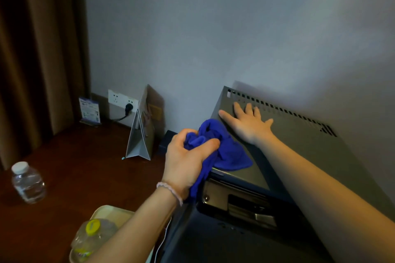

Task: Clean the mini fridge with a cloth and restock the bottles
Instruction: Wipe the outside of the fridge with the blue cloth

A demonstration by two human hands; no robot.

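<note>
Grey-blue wall [213,28] behind, brown curtain [32,49] at left, dark wooden desk [85,166] below. Mini fridge [299,145] stands on desk against wall, vent slots along rear of top. Right hand [248,121] flat on fridge top, fingers spread, grasping nothing, likely bracing cabinet. Left hand [188,156] clenches bunched blue cloth [224,147] at top's front-left corner, likely ready to wipe. White-capped water bottle [27,181] waits on desk at left; yellow-capped bottle [92,239] lies on cream tray [111,213], apparently for restocking. Wall socket [121,99], folded card [143,134] near wall.
</note>
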